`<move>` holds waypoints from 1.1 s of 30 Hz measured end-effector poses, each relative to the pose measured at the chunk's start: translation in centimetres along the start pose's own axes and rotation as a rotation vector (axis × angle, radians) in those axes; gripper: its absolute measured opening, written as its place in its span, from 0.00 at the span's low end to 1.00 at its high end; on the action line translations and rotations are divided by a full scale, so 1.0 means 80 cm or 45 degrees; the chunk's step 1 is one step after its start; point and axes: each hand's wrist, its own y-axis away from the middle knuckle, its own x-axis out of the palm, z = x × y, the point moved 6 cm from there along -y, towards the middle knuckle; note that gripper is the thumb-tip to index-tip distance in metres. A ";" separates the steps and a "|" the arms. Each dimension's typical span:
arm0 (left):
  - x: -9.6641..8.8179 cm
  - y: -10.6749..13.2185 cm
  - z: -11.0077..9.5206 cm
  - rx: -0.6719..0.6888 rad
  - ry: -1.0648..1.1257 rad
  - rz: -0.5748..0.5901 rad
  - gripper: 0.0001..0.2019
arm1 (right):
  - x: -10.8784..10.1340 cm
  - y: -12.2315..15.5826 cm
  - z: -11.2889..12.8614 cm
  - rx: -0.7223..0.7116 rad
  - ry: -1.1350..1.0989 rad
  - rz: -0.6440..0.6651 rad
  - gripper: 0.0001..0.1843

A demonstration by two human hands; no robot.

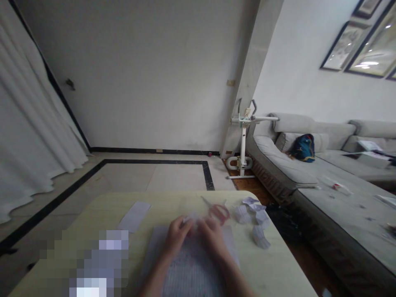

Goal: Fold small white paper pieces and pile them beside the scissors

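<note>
My left hand [178,234] and my right hand [213,236] are close together above a large printed sheet [193,270] on the table. A small piece of white paper [194,218] is between them, its outline smeared by motion. The left fingers pinch its near side; the right fingers are curled in at its other side, partly blurred. Just beyond my right hand lie scissors with red handles [220,213], their blades spread apart. Several crumpled or folded paper pieces [260,218] lie to the right of them. A flat white slip of paper [135,216] rests to the left.
The pale wooden table [272,272] has rounded far corners. A pixelated patch hides its left front part. Past the table are a white exercise machine [243,144], a grey sofa [278,165] with a blue bag [303,147], and a white curtain [34,123].
</note>
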 end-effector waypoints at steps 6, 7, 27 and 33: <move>-0.005 0.003 -0.008 0.094 -0.069 -0.017 0.18 | -0.002 0.000 0.006 -0.009 -0.056 -0.021 0.13; -0.006 0.003 -0.010 0.100 -0.070 -0.013 0.18 | -0.002 0.000 0.007 -0.015 -0.066 -0.022 0.12; -0.002 0.002 -0.011 0.063 -0.007 -0.010 0.18 | -0.003 -0.001 0.009 -0.007 -0.037 0.003 0.13; -0.004 0.001 -0.011 0.057 0.029 -0.041 0.19 | -0.003 -0.002 0.006 -0.021 -0.017 0.006 0.13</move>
